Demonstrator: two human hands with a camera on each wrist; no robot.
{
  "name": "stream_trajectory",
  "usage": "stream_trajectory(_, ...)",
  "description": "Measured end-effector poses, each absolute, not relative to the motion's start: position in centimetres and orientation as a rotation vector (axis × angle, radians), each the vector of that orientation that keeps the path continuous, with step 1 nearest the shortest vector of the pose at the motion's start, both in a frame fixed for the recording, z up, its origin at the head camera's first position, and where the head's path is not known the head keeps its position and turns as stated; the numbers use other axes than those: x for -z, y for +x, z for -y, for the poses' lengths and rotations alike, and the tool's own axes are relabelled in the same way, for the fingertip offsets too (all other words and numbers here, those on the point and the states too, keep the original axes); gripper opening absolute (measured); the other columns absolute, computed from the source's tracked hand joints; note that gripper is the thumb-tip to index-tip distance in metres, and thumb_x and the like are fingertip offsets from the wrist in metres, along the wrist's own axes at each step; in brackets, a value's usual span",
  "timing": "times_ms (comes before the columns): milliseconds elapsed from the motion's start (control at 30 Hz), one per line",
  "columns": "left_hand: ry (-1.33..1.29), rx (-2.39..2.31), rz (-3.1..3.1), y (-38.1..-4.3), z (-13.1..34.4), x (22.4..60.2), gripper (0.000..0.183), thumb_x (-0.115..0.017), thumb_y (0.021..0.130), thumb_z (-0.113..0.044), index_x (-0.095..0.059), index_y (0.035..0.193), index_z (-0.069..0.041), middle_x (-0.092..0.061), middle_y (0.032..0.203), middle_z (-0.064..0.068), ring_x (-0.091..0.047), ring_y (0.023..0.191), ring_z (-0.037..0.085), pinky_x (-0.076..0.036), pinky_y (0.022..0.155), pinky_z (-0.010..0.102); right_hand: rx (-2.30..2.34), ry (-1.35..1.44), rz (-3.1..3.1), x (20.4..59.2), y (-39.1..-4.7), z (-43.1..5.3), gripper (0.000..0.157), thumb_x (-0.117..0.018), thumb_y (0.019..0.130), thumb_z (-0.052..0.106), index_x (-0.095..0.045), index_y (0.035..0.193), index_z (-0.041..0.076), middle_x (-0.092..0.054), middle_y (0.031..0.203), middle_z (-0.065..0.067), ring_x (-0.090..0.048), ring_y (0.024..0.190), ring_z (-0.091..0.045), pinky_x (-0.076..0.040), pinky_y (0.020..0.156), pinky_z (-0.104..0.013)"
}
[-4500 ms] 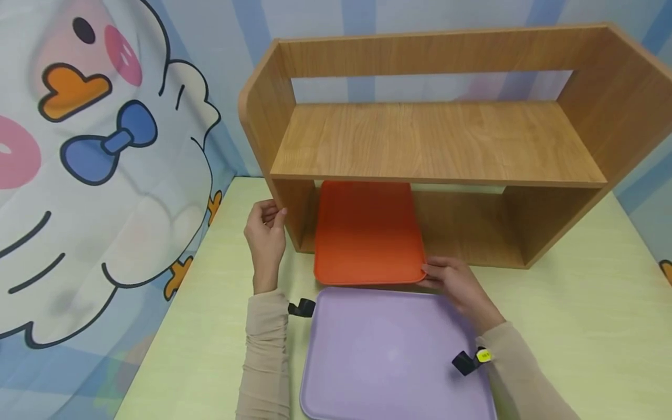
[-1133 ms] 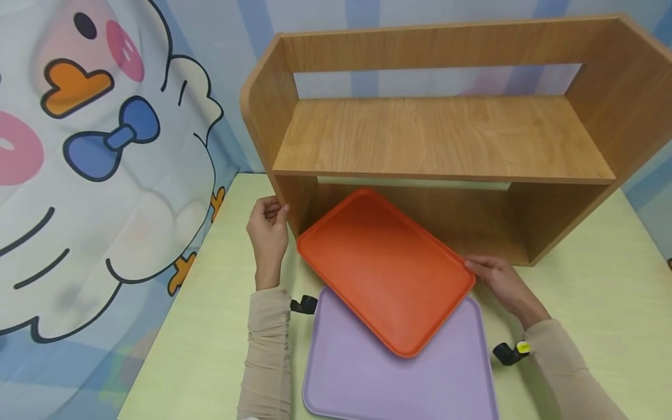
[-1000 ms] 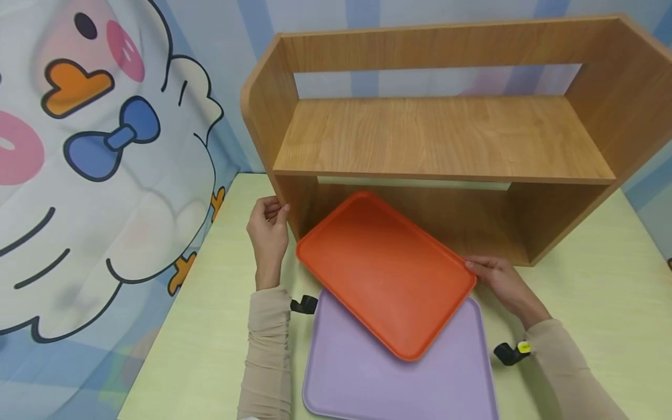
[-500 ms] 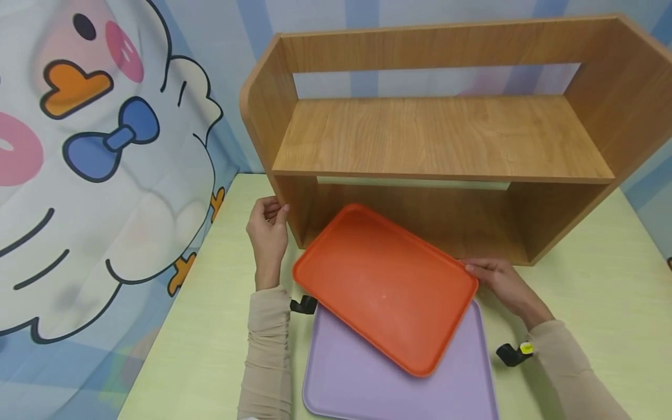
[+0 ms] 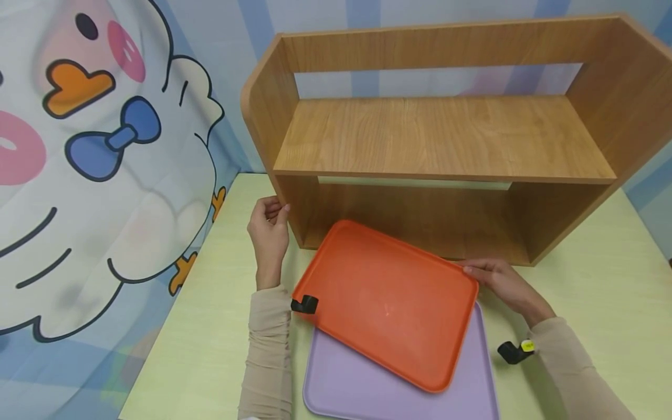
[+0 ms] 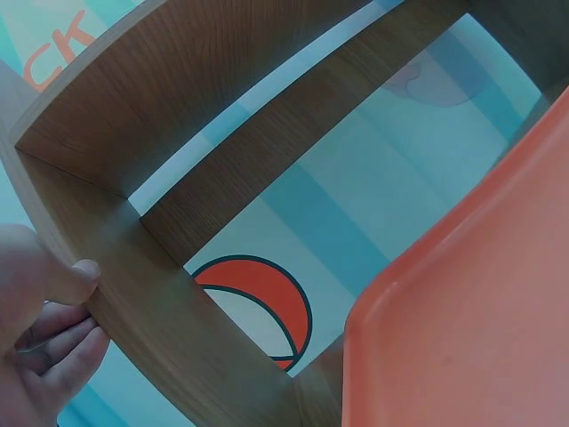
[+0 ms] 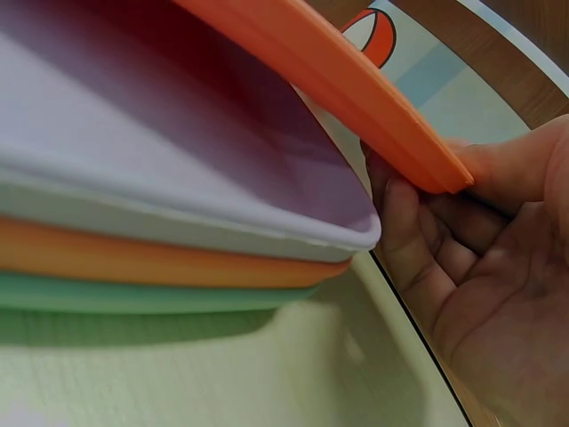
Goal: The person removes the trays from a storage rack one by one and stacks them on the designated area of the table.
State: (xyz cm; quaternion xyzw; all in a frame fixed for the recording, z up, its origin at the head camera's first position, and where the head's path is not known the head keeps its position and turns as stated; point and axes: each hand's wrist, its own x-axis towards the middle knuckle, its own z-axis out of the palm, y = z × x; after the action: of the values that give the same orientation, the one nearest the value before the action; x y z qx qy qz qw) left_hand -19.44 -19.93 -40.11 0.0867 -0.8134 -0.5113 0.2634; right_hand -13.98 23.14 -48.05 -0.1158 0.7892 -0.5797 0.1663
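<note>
My right hand (image 5: 509, 286) pinches the far right corner of an orange tray (image 5: 388, 309), thumb on top and fingers curled underneath. The tray is turned at an angle, over a larger lilac tray (image 5: 362, 382) and just in front of a wooden shelf unit (image 5: 441, 140). In the right wrist view the orange tray's rim slants above the lilac one, which tops a stack with an orange tray (image 7: 178, 260) and a green tray (image 7: 160, 294) below. My left hand (image 5: 269, 233) grips the front edge of the shelf's left side panel (image 6: 116, 240) between thumb and curled fingers.
The shelf unit has an upper board (image 5: 441, 137) and a lower compartment (image 5: 420, 216). Everything stands on a pale yellow-green table (image 5: 189, 356). A cloth backdrop (image 5: 173, 146) with a cartoon bird borders the left and back. Small black wrist cameras (image 5: 514, 352) stick out from both sleeves.
The orange tray has come out of the lower compartment toward me, turning askew over the lilac tray. My right hand moved right with its corner. My left hand stays at the side panel.
</note>
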Motion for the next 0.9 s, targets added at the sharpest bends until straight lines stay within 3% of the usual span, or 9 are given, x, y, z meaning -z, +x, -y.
stream_trajectory(333, 0.228, 1.376, 2.205, -19.42, 19.89, 40.13, 0.026, -0.063, 0.093, -0.016, -0.059, 0.116, -0.004, -0.063, 0.107, 0.011, -0.060, 0.094, 0.021, -0.054, 0.087, 0.033, 1.531, -0.337, -2.317, 47.68, -14.20, -23.34, 0.039, -0.054, 0.098, 0.023, -0.060, 0.124, -0.005, -0.064, 0.120, -0.004, -0.055, 0.101, 0.008, -0.047, 0.085, -0.016)
stream_trajectory(900, 0.205, 1.404, 2.174, -19.45, 20.00, 40.10, 0.025, -0.064, 0.091, -0.013, -0.060, 0.113, -0.002, -0.064, 0.105, 0.013, -0.061, 0.093, 0.022, -0.054, 0.085, 0.033, 1.467, -0.374, -2.297, 47.64, -14.48, -23.31, 0.036, -0.053, 0.097, 0.026, -0.065, 0.119, 0.000, -0.067, 0.114, 0.004, -0.057, 0.103, 0.002, -0.044, 0.090, -0.018)
